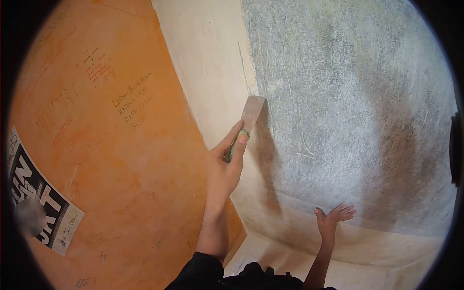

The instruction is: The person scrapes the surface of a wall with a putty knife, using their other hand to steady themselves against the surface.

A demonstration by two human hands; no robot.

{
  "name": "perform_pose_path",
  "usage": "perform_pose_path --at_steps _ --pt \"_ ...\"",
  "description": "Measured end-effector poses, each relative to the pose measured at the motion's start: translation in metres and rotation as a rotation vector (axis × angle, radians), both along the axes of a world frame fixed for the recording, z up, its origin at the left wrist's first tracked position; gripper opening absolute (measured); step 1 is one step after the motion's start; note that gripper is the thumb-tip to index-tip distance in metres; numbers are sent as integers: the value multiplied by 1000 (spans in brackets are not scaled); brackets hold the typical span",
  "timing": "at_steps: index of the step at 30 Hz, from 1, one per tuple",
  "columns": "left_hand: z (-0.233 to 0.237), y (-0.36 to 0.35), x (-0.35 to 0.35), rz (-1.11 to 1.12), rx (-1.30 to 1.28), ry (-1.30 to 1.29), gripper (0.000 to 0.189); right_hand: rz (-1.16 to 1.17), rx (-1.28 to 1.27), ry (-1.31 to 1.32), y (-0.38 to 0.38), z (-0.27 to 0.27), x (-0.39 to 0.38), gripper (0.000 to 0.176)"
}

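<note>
Scraper (252, 111) at grey-and-cream wall (314, 96), scribbled orange wall (145, 169) adjoining, hands (226, 162) raised

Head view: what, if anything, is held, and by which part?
The left hand holds a flat metal scraper by its greenish handle; the open right hand holds nothing.

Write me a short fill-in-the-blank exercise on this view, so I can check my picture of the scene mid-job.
1. The scraper is gripped in the person's ____ hand.
2. The other hand has its fingers spread and is holding ____.
3. The wall bearing handwriting and a black-and-white poster is mainly ____.
4. Beside the smooth cream strip, the large rough patch is mostly ____ in colour.

Missing words: left; nothing; orange; grey.
</note>
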State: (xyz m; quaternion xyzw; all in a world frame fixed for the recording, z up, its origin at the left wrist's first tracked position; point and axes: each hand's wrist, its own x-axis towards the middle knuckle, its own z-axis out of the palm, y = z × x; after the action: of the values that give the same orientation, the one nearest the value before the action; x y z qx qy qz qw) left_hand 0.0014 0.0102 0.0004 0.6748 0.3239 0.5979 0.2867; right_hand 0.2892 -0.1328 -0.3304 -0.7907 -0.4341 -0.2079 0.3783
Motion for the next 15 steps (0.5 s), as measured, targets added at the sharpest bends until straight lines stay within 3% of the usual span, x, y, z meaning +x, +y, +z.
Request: perform_pose_path --at_steps 15 --pt "7 -3 -3 44 2 23 41 7 2 6 -3 -1 -3 121"
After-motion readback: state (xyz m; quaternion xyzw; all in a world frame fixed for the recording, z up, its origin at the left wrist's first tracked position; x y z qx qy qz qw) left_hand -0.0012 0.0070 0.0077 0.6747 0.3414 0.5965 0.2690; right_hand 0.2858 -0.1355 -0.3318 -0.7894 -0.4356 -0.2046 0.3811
